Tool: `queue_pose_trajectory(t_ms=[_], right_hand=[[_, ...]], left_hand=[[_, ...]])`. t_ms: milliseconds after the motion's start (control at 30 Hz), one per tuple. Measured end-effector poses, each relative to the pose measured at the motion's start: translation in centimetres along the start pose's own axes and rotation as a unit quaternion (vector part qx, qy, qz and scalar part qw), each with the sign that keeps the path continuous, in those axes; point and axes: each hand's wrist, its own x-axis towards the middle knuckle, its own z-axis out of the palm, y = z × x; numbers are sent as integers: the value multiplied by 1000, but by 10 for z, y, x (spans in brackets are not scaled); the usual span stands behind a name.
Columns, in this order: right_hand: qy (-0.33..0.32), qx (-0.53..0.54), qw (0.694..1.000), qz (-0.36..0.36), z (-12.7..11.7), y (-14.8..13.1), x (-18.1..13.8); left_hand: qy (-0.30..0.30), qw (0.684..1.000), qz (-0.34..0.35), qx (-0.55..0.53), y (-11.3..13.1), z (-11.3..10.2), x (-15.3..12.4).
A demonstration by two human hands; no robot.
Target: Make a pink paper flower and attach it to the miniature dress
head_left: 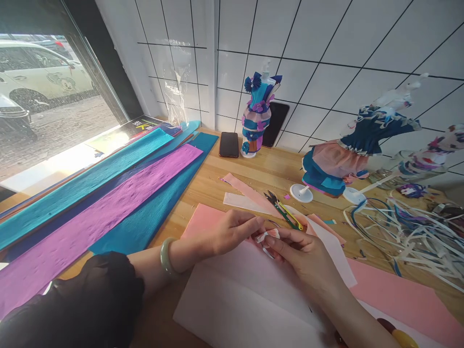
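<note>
A small gathered piece of white and pink crepe paper (268, 235) is held between my two hands over white sheets. My right hand (304, 251) pinches it between thumb and fingers. From the other side my left hand (235, 232) closes on its near edge, fingertips together and partly hidden; a pale green bangle (166, 257) circles that wrist. Beneath both hands lie a white paper sheet (239, 295) and pink paper (205, 220). Just beyond the fingers rest green-and-yellow thread snips (286, 211), beside a peach paper strip (244, 189).
Long blue and purple crepe strips (108, 193) cover the left side. At the back stand a phone (229, 145), a small dressed mannequin (256, 113) and a larger one (333, 159). Tangled white and blue strips (406, 237) are heaped at right, near pink sheets (398, 295).
</note>
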Motion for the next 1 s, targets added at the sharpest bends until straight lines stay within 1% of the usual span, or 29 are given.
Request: queue_pose_trajectory(t_ms=[100,200,267,367,433,467,533,567,633,700,867,1000], right_hand=[[24,-27,999,-13,0,-2,-1],[20,-29,999,-19,-1,-4,-2],[11,-15,1000,-14,-1,-3,-3],[-1,20,1000,0,0,-1,-2],[-7,41,999,9,-1,0,-1],[-9,53,999,12,-1,1,-1],[-16,80,996,21,-1,3,-1],[-20,95,995,23,-2,3,0],[-27,120,992,31,-3,4,0],[-28,137,989,41,-4,4,1],[-37,181,981,61,-4,6,4],[-37,209,974,74,-3,9,4]], left_hand=[[-2,998,-31,-50,-4,0,2],[-8,995,-57,-80,-6,-1,4],[-11,994,-63,-88,-5,-2,4],[-5,997,-46,-69,-3,-1,3],[18,999,-29,-40,-3,0,3],[38,999,-13,-15,-4,1,2],[78,994,53,63,-6,4,1],[91,984,100,112,-7,5,1],[100,955,189,203,-9,6,0],[95,927,245,269,-11,5,0],[87,860,322,387,-13,3,0],[89,823,352,437,-12,3,1]])
